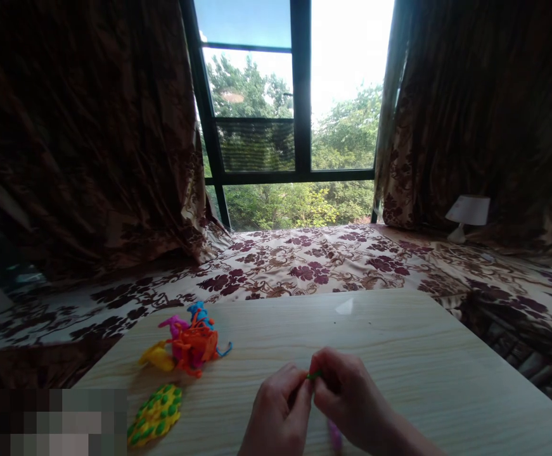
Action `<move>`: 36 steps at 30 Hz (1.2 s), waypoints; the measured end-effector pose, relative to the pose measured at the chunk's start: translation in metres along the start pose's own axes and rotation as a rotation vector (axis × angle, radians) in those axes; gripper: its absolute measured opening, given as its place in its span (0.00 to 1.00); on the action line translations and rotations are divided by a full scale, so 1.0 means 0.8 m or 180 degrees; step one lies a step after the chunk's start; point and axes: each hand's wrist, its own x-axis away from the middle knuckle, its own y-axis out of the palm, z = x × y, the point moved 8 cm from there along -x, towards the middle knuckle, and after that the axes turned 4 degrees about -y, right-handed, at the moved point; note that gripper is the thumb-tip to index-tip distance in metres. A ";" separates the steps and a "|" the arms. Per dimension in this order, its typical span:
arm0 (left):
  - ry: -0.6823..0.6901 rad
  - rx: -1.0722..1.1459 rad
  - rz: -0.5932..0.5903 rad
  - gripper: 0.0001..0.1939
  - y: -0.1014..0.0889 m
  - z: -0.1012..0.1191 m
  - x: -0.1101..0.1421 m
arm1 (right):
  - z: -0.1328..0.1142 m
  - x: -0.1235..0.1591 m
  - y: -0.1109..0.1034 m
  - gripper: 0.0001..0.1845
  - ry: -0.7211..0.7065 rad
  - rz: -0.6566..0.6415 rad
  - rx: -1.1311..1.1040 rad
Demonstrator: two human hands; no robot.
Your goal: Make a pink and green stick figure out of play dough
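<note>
Both hands meet low in the view, over the front part of the pale wooden table (423,367). Between the fingertips shows a small piece of green modelling clay (314,375). My right hand (352,389) pinches it with closed fingers. My left hand (278,405) has its thumb and finger pressed together at the clay's other end. A pinkish-purple strip (334,436), perhaps clay too, lies beneath my right hand, which partly hides it. To the left rests a flat yellow clay piece covered with green dots (156,415).
Farther back on the left sits a heap of orange clay (197,345), with blue (199,311), pink (175,326) and yellow (158,358) lumps. Beyond the table are a flowered cloth (314,259), a window and a white lamp (468,212). A blurred patch covers the lower left corner.
</note>
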 end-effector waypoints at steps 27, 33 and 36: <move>-0.0379 0.0531 -0.0288 0.17 0.004 -0.016 -0.001 | -0.012 0.001 -0.007 0.04 -0.0063 0.0055 0.0067; -0.0468 0.0752 -0.0169 0.17 -0.005 -0.029 -0.005 | 0.000 -0.007 0.005 0.10 0.0661 -0.0433 -0.1667; -0.0439 0.0792 -0.0154 0.19 -0.004 -0.024 -0.004 | 0.003 -0.006 -0.003 0.10 0.0614 -0.0190 -0.1588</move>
